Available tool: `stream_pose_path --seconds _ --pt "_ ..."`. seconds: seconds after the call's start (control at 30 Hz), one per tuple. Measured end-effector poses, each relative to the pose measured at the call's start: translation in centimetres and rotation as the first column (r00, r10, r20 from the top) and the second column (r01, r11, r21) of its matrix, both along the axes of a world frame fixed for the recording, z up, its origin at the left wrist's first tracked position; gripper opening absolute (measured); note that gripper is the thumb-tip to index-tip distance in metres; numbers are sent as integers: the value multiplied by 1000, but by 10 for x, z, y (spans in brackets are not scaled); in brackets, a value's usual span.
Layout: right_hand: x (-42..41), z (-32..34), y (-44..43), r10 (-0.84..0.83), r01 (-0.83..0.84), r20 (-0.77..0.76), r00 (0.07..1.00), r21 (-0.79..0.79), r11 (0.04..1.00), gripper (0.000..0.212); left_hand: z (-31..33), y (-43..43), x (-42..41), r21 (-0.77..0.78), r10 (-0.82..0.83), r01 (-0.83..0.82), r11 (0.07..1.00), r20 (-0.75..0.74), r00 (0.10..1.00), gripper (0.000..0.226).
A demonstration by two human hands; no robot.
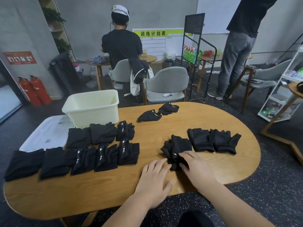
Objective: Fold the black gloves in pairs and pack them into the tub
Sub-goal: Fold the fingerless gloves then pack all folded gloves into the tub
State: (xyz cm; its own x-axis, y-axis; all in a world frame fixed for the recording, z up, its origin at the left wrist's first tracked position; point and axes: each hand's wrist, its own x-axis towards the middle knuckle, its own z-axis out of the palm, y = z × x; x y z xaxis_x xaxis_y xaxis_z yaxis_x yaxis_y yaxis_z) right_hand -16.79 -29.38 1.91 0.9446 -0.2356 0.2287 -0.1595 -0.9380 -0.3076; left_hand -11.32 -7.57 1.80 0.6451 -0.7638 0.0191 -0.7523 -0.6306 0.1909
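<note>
Closest in, the fingers (186,155) of the right hand (196,169) lie over the near end of a half-folded glove pair (177,148). The thumb sits at its near edge, so the cloth looks pinched between thumb and fingers. The left hand (155,176) has its fingers straight and close together, flat on the worktop (114,190), with the tips touching the pair's left edge. Just right of the pair lie two flat gloves (213,141), side by side and touching. Farther back, near the far edge, sit two loose gloves (149,115). To the left, folded bundles (101,154) stand in two rows. Behind them, at the far left corner, is the cream tub (91,110), with a clear lid (45,135) just beside it. No glove shows in the part of the tub's inside that can be seen, so packing appears not yet begun. The step in hand seems to be folding this pair. The next move likely calls for the right hand to turn the pinched end over while the left steadies the bundle. The bundle can then be pressed flat so it does not spring open, and set beside the rows.
</note>
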Motion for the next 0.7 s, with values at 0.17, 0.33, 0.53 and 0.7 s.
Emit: stream_pose_path --seconds 0.17,0.33,0.53,0.7 --pt "16 0 -8 -33 32 6 999 103 994 28 -2 -2 2 19 -10 10 1000 21 1000 67" --pt "16 29 -6 -261 185 241 935 296 937 31 -4 -1 3 15 -5 5 1000 21 1000 68" --pt "-8 14 5 -84 42 201 976 207 977 26 -3 -1 3 -3 6 -6 1000 8 1000 68" --pt "-11 -11 2 -12 7 42 999 126 992 22 -1 0 1 -20 7 -7 1000 1 1000 69"
